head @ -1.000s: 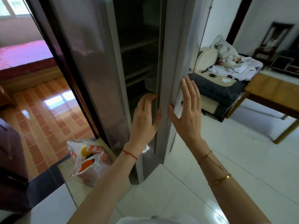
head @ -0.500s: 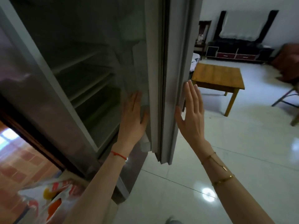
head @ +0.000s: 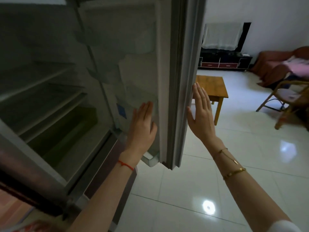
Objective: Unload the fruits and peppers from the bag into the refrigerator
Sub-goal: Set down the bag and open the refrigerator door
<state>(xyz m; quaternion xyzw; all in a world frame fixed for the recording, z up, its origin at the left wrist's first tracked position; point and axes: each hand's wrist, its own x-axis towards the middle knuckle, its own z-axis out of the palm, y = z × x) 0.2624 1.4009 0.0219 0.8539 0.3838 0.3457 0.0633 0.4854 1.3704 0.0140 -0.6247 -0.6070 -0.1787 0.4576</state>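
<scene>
Refrigerator door (head: pixel 177 81) open, stiff, swings freely. Left hand (head: pixel 142 128) flat on its inner liner, right hand (head: pixel 200 113) flat-open at the outer edge. Bag (head: pixel 25 227) near-left, floor; soft, likely lifts by its top.

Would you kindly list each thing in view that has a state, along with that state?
Refrigerator door: swung open.
Refrigerator shelves: bare, nothing loaded.
Left hand: flat on the door's inner side, fingers extended.
Right hand: flat against the door's outer edge, no grip.
Bag: barely visible at the bottom edge.
</scene>
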